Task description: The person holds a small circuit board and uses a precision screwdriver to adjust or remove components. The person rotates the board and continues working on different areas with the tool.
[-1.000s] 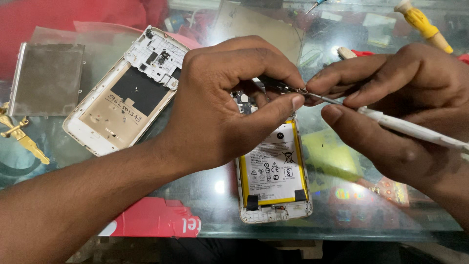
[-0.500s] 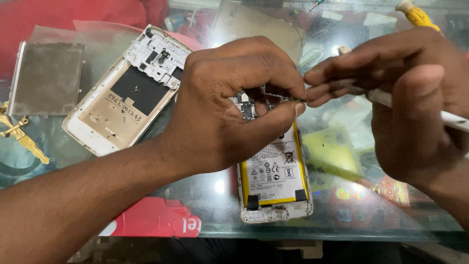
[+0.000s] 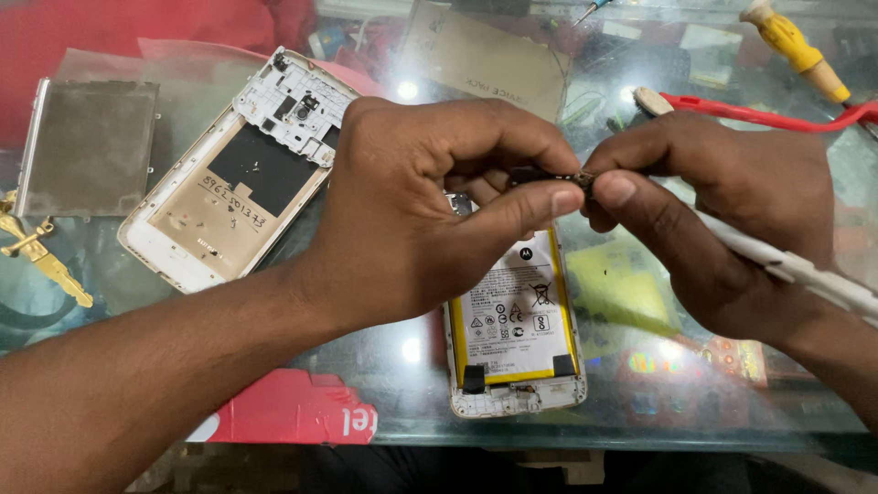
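Note:
Over an opened phone (image 3: 517,320) with a yellow-edged white battery, my left hand (image 3: 421,220) pinches a small dark part (image 3: 560,177) between thumb and forefinger. My right hand (image 3: 732,210) meets it from the right, its thumb and fingertip touching the same part. A white slim tool (image 3: 805,273) lies along my right palm and sticks out to the lower right. The upper half of the phone is hidden under my left hand.
A white and gold phone frame (image 3: 229,183) lies at upper left, beside a grey metal plate (image 3: 87,146). A red tool (image 3: 759,114) and a yellow-handled screwdriver (image 3: 796,46) lie at the back right. A gold object (image 3: 41,261) sits at the left edge of the glass tabletop (image 3: 640,430).
My right hand turned and came in toward my left fingertips. The white tool's tip left the phone, and both hands now pinch the small part above it.

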